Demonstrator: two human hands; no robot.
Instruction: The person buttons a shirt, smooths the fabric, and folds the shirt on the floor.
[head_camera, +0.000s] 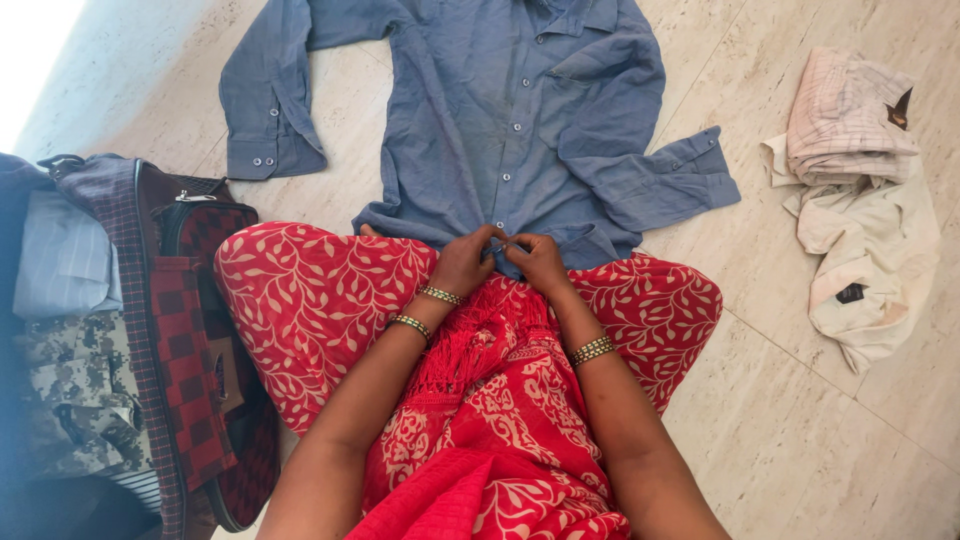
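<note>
A blue long-sleeved button shirt (510, 110) lies spread flat on the pale stone floor, collar away from me, sleeves out to both sides. My left hand (465, 260) and my right hand (538, 262) meet at the shirt's bottom hem, right at the button strip, fingers pinched on the fabric. Both wrists wear gold bangles. My knees, in red cloth with a white leaf pattern (320, 300), sit just below the hem.
An open red-checked travel bag (185, 330) stands at my left, holding folded clothes, a light blue shirt and a camouflage piece among them. At the right lie crumpled cream and pale checked garments (855, 190). Floor tiles (800, 440) stretch around.
</note>
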